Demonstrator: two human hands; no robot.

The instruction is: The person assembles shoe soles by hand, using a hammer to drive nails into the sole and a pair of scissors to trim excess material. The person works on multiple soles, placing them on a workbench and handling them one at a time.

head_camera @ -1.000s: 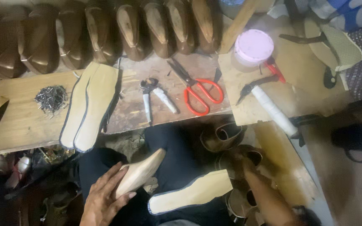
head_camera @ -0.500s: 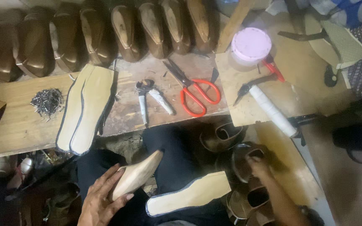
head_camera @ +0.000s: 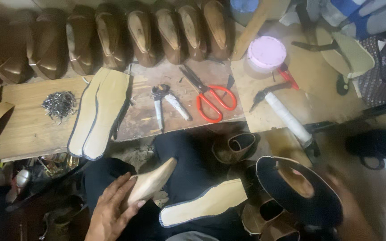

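Head view | left hand (head_camera: 110, 209) grips wooden last (head_camera: 150, 182) | right hand (head_camera: 351, 209) blurred, grip unclear, at shoe upper (head_camera: 298, 189) | insole (head_camera: 204, 202) between

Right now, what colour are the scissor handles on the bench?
Red, clearest in the head view: scissors lying open beside the pincers.

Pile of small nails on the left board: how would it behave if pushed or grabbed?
The pile of nails is loose, with strays at its edges, so a push would likely scatter it across the wooden board. The pieces look thin and pointed; a pinch would probably lift only a few. They lie tangled, so some may drag along together.
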